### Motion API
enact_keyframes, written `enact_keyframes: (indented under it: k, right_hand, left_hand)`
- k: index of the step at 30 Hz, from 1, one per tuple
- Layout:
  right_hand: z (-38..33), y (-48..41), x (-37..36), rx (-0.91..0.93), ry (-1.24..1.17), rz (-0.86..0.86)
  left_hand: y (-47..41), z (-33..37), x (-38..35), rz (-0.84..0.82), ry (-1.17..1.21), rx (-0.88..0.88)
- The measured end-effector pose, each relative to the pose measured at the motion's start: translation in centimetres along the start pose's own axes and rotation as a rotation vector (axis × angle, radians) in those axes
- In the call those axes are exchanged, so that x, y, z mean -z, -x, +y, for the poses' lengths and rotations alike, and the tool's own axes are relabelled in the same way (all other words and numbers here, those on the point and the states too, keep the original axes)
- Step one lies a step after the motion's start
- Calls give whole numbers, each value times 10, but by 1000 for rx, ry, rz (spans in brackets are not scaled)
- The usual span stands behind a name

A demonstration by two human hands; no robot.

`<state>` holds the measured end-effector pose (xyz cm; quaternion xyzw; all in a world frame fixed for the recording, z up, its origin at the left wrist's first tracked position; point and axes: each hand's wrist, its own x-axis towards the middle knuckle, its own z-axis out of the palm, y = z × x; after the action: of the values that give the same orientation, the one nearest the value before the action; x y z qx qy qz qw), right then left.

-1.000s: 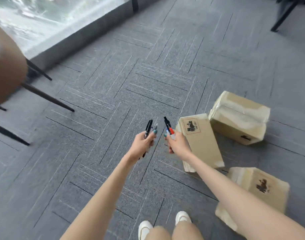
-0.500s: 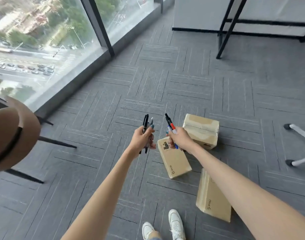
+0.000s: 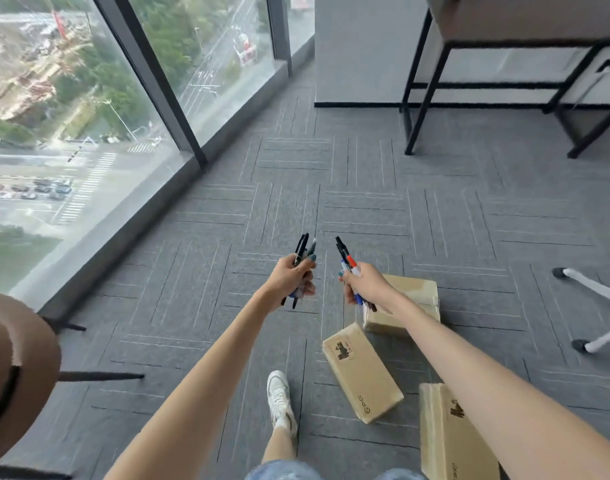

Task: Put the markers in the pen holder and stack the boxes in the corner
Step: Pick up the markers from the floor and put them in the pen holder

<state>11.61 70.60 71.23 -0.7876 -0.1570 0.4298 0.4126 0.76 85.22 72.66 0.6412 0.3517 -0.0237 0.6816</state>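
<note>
My left hand (image 3: 291, 279) grips a bundle of dark markers (image 3: 303, 248) that point up and away from me. My right hand (image 3: 364, 285) grips another bundle of markers (image 3: 347, 258), black, red and blue. Both hands hang above the grey carpet. Three cardboard boxes lie on the floor below and right of my hands: one (image 3: 412, 296) partly behind my right forearm, one (image 3: 362, 372) in the middle, one (image 3: 445, 431) at the lower right under my arm. No pen holder is in view.
A glass window wall (image 3: 89, 133) runs along the left. A black-framed desk (image 3: 504, 81) stands at the far right beside a white wall corner (image 3: 359, 64). White chair legs with castors (image 3: 587, 282) are at the right edge. A brown chair (image 3: 16, 368) sits at the lower left.
The view has lifted and I stand higher above the floor, so the boxes sit lower in view and the desk and wall corner appear. Both hands keep their markers.
</note>
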Motion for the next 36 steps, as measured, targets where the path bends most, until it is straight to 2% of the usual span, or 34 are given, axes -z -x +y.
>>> enact_keyframes:
  k: [7,16,20,26,36]
  right_hand:
    - [-82,-89,-3,-29,-79,161]
    - [-181,-210,53,13,-168,278]
    - [-225,-284,108,32,-181,297]
    - [-296,-388,216,96,-192,337]
    - [-382,-565,420,122,-302,514]
  left_hand:
    - [-96,70,64,-138,-73,8]
    - [-246,183,81,-227,-159,-78]
    - [-329,249,78,-253,-192,-121]
    - [-461,350,62,-173,-226,-181]
    - [-681,527,-17,-223,-223,-208]
